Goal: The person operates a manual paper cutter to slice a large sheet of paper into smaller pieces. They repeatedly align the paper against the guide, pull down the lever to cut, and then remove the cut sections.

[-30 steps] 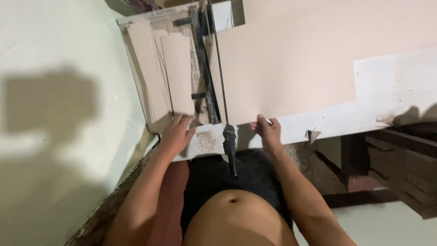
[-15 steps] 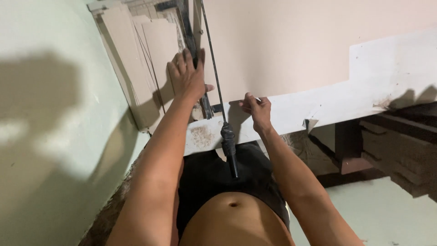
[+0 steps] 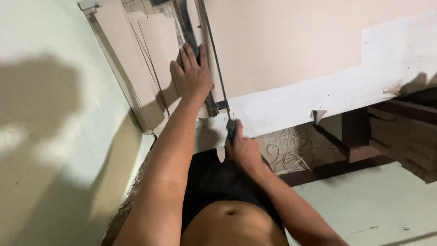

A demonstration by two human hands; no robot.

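Observation:
A paper cutter [image 3: 136, 77] lies on the table at the upper left, with beige card sheets [image 3: 157, 43] stacked on its board. My left hand [image 3: 191, 75] presses flat on the sheets beside the black clamp bar [image 3: 189, 32]. My right hand [image 3: 241, 148] grips the black handle [image 3: 231, 127] of the thin cutting arm [image 3: 211, 50], which runs away from me along the board's right edge. The handle sits low, just past the table's near edge.
A large pale sheet [image 3: 296, 45] covers the table to the right, over a white layer [image 3: 318, 102] with a torn edge. Below the table lie tangled cords [image 3: 289, 150] and stacked dark boards [image 3: 400, 136]. A pale wall [image 3: 45, 136] stands close on the left.
My left hand has moved from the board's near edge further up onto the sheets. My right hand left the table edge and took hold of the cutter's handle.

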